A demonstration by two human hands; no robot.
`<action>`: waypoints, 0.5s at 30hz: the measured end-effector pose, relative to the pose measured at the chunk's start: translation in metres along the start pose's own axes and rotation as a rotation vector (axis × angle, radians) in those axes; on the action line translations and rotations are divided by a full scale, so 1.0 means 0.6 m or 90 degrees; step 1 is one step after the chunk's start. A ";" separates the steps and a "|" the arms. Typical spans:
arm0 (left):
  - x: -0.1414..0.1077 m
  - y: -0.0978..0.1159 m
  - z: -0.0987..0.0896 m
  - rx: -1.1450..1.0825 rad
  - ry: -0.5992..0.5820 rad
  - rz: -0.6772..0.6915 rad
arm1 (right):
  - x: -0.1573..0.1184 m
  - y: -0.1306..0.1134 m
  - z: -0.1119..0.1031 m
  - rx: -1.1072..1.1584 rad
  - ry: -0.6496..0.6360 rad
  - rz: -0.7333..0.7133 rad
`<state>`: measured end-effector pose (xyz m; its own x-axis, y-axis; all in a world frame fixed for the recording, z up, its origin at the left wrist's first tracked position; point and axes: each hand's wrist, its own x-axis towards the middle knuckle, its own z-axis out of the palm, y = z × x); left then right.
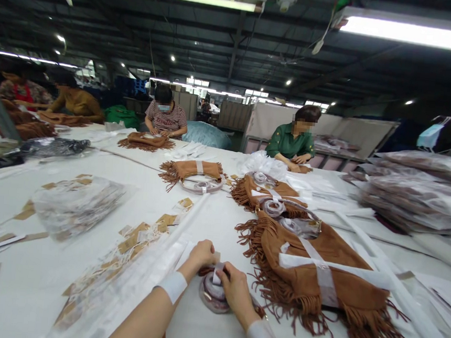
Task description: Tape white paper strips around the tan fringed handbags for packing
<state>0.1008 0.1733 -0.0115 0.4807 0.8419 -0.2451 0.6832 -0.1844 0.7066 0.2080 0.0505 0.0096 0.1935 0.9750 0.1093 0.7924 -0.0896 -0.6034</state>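
Note:
A coiled strap [214,297] in clear wrapping lies on the white table [151,183] in front of me. My right hand [236,291] pinches a small pale strip [218,273] over the top of the coil. Close beside it, my left hand [202,255] is closed at the coil's far left edge, by a small tan piece; what its fingers grip is hidden. Both wrists wear whitish bands. Right of my hands lies a large brown fringed bag [341,287] with a clear band around it, with wrapped coils near its top.
More fringed bags [199,169] lie farther back. Tan tags with strings [128,242] and a plastic-wrapped bundle [78,206] are on the left. Stacked plastic-wrapped packages [421,191] stand at the right. Several people work across the table, one in a green shirt [283,142].

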 end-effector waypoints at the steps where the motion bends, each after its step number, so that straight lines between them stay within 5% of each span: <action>1: 0.004 0.001 0.006 -0.005 -0.009 0.000 | 0.000 0.000 0.001 0.001 0.001 0.000; 15: 0.008 -0.007 0.028 -0.214 0.003 0.024 | 0.039 0.021 0.012 -0.021 0.058 0.070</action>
<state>0.1095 0.1696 -0.0268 0.4998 0.8399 -0.2118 0.4444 -0.0388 0.8950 0.2183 0.0736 -0.0007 0.3311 0.9364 0.1167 0.7814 -0.2028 -0.5902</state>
